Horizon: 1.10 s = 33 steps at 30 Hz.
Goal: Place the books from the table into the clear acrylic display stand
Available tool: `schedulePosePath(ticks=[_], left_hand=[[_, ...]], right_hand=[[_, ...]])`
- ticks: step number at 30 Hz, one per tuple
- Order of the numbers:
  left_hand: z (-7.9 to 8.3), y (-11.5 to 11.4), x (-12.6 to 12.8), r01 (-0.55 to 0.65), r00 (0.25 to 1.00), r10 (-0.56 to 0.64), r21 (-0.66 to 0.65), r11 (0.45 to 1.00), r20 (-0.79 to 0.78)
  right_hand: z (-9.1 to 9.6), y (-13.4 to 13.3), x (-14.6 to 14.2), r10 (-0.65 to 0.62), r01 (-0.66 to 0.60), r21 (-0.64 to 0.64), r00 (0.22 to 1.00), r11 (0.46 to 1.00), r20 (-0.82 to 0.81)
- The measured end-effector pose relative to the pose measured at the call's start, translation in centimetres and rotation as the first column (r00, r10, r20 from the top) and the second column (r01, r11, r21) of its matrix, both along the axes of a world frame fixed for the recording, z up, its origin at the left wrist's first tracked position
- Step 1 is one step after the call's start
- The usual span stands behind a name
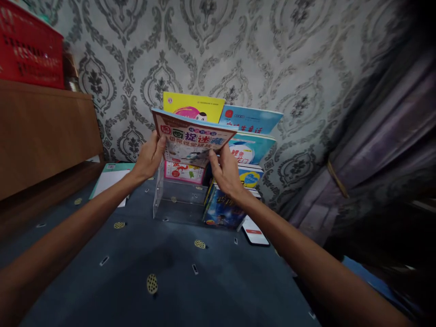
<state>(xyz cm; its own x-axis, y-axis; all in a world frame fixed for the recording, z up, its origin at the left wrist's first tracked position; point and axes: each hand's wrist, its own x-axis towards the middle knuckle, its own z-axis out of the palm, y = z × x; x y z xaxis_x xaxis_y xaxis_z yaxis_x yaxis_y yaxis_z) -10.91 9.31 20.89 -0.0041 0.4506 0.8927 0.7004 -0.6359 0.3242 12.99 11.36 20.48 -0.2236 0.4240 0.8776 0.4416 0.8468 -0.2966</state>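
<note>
Between my two hands is a thin picture book [190,138] with colourful lettering, tilted above a clear acrylic book rack [177,202]. My left hand [150,154] grips its left edge, thumb on the cover. At the lower right edge, my right hand [225,168] pinches it, thumb also on the cover. Behind it a yellow book [194,103] stands in the rack, with a pink-edged book [184,172] showing below. On the rack's right side are a blue book [254,119], a teal book [254,145] and a dark blue book [223,209] in front.
A phone [255,232] lies right of the rack on the dark patterned cloth [136,272]. Papers and a green-edged booklet [111,179] lie to the left. A wooden cabinet [47,131] bears a red basket [30,50]. A curtain [327,181] hangs at the right.
</note>
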Motion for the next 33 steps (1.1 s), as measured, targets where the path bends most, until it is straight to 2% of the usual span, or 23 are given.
schedulePosePath(ticks=[5, 9, 14, 19, 23, 28, 33], left_hand=[[-1.1, 2.2, -0.9, -0.053, 0.999, 0.054, -0.087, 0.995, 0.008], [-1.8, 3.3, -1.2, -0.117, 0.993, 0.117, -0.208, 0.971, -0.016], [-2.3, 3.5, -1.1, -0.308, 0.945, 0.256, -0.295, 0.905, -0.201], [-2.6, 2.9, -0.9, -0.409, 0.903, 0.330, -0.314, 0.857, -0.275], [-2.4, 2.2, -0.4, -0.447, 0.885, 0.348, -0.355, 0.821, -0.311], [-1.8, 1.7, 0.2, -0.513, 0.844, 0.378, -0.369, 0.775, -0.380], [-1.3, 1.9, 0.7, -0.555, 0.820, 0.404, -0.390, 0.735, -0.406]], right_hand=[[0.3, 2.0, 0.0, -0.044, 0.056, -0.144, 0.996, 0.988, 0.083], [0.5, 2.3, 0.2, -0.032, 0.050, -0.226, 0.996, 0.973, 0.085], [0.1, 1.1, 0.2, 0.066, -0.065, -0.179, 0.998, 0.982, 0.002], [-1.2, -0.3, 0.0, -0.020, 0.022, -0.095, 1.000, 0.995, 0.016], [-2.4, -0.9, -0.1, -0.052, 0.059, -0.096, 0.996, 0.994, 0.074], [-3.6, -0.3, -0.3, -0.095, 0.104, -0.089, 0.991, 0.991, 0.094], [-3.9, 0.7, -0.9, -0.153, 0.165, -0.086, 0.979, 0.982, 0.134]])
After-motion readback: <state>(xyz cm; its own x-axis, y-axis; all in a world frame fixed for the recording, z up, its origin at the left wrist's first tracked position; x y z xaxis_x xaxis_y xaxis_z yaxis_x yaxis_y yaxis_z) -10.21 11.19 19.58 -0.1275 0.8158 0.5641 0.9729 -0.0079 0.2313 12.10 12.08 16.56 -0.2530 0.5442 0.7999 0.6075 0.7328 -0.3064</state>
